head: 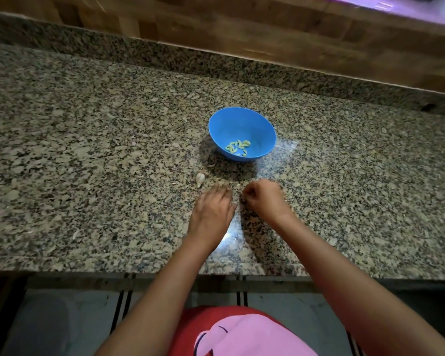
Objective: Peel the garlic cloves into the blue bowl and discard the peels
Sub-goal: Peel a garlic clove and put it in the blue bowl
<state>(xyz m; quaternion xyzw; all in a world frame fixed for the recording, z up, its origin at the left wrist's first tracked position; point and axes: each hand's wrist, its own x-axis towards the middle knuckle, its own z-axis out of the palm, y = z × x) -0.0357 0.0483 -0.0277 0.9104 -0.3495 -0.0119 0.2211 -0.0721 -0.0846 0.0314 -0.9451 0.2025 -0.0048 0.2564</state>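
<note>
Now: two hands low on the granite, one bowl beyond them

One blue bowl [231, 124] stands upright on the speckled granite counter [88, 150], near the middle and just beyond the hands. In its bottom lies one small cluster of peeled garlic cloves [238, 147], pale green-yellow. There seem to be about eight, but they overlap, so the count is not sure.

One unpeeled clove [200, 178] lies on the counter, near and to the left of the bowl, just beyond the left hand's fingertips. Two scraps of peel can be made out. One peel scrap [212, 163] sits close against the bowl's near-left side, and a pale sliver [76, 233] lies well apart to the left. Others may blend into the stone's pattern.

Two bare hands are close together on the counter. The left hand [212, 206] lies palm down, its fingers stretched forward and close together, with the tips blurred. The right hand [263, 199] is knuckles up with its fingers curled under. Whether they pinch anything cannot be told, since the fingertips are hidden beneath the hand and smeared.

At the near edge, a red and pink garment [242, 332] is cut off by the frame. A purple shape [396, 6] at the far right is blurred beyond telling.
</note>
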